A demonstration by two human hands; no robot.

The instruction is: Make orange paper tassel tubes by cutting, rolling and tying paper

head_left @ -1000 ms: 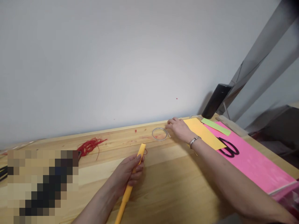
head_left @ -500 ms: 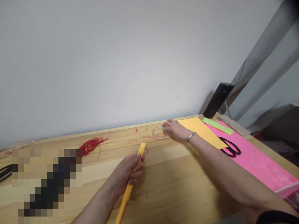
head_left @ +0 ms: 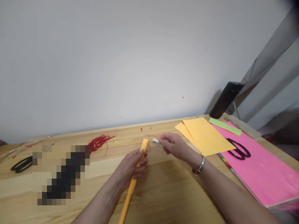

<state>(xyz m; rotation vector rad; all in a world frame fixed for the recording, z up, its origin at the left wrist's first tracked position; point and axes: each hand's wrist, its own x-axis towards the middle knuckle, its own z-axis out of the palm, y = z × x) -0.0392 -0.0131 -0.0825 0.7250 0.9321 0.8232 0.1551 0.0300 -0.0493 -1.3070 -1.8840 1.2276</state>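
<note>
My left hand (head_left: pixel 136 163) is closed around a long, thin rolled tube of yellow-orange paper (head_left: pixel 131 184), which slants up from the bottom edge. Its flattened upper end sticks out above my thumb. A small loop of red thread (head_left: pixel 149 147) shows beside that end. Just to the right, my right hand (head_left: pixel 171 144) pinches a thin white roll of tape (head_left: pixel 155 141). Only a short, pale edge of the roll shows; my fingers cover the remainder. The roll and the paper tube are apart.
Yellow paper sheets (head_left: pixel 205 137) and a green strip (head_left: pixel 225 126) overlap a pink pad (head_left: pixel 263 168). Black-handled scissors (head_left: pixel 243 149) lie there, partly under the yellow sheet. A black cylinder (head_left: pixel 225 99) leans at the back. Red thread (head_left: pixel 99 142) and other black handles (head_left: pixel 22 164) are left.
My right hand has taken the pale ring-shaped roll off the table and moved it nearer to me. My left hand still grips the paper tube. The view has shifted slightly left.
</note>
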